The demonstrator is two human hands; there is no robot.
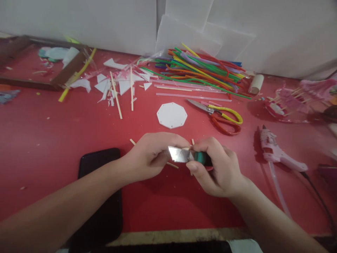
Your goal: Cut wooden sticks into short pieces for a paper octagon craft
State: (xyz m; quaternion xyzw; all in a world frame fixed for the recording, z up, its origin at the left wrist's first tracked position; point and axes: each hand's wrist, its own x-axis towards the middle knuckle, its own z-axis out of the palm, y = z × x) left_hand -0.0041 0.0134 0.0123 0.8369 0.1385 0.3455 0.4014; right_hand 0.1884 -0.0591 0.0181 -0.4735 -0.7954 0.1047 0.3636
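Note:
My right hand [219, 168] grips a utility knife [201, 157] with a green and black handle, thumb pressed near the base of the wide metal blade [177, 154]. That blade points left, towards my left hand [147, 158]. The fingers of my left hand are curled closed around a small wooden stick [185, 148]; only a pale bit of it shows above the blade, and the rest is hidden. On the red table below, other thin wooden sticks [172, 165] stick out from behind my hands. Just beyond lies a white octagonal piece [172, 115] with small holes along its edge.
Scissors [226, 117] with yellow and red handles lie beyond my right hand. A pink glue gun [280, 151] with a cord is at right. A black phone [101, 196] lies under my left forearm. Pipe cleaners [202, 66] and white scraps [125, 84] fill the back.

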